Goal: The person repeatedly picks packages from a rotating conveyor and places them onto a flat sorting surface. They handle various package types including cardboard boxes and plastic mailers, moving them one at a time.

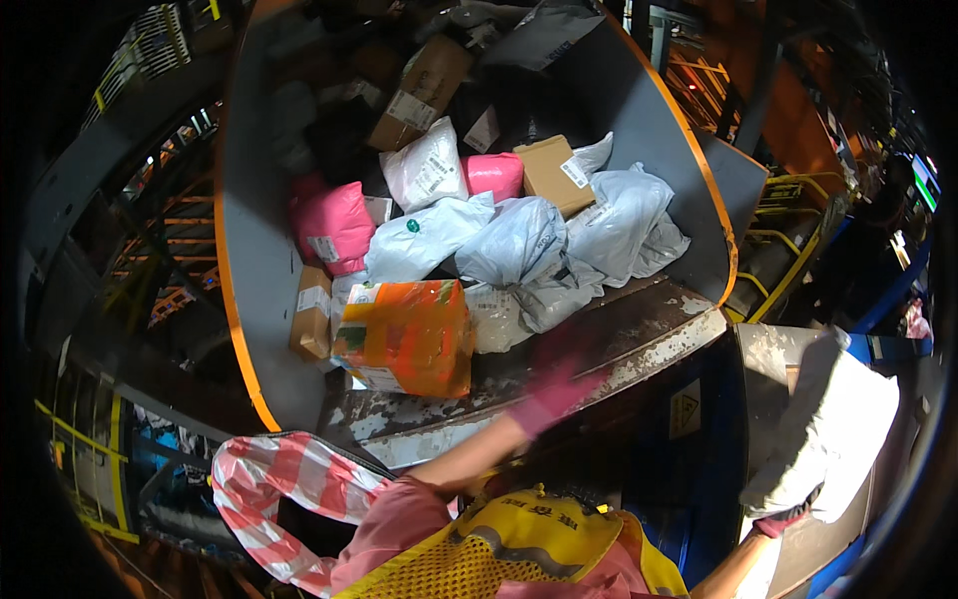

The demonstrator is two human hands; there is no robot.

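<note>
My left hand (557, 389), in a dark pink glove and blurred, reaches over the worn front edge of a chute full of parcels; its fingers are too blurred to read. At the right, my right hand (786, 517), also gloved, grips the lower end of a white plastic mailer bag (846, 434) above a metal surface. An orange taped box (404, 337) lies at the chute's front, beside a small brown carton (311, 311). Behind are grey-white mailer bags (513, 239), a pink mailer bag (337, 224) and a cardboard box (555, 176).
Grey chute walls (258, 224) with orange edges stand on both sides. A metal surface (846, 546) with blue edging lies at the right. Yellow railings (786, 254) are beyond it. More parcels, including a long brown carton (426, 86), lie deeper in shadow.
</note>
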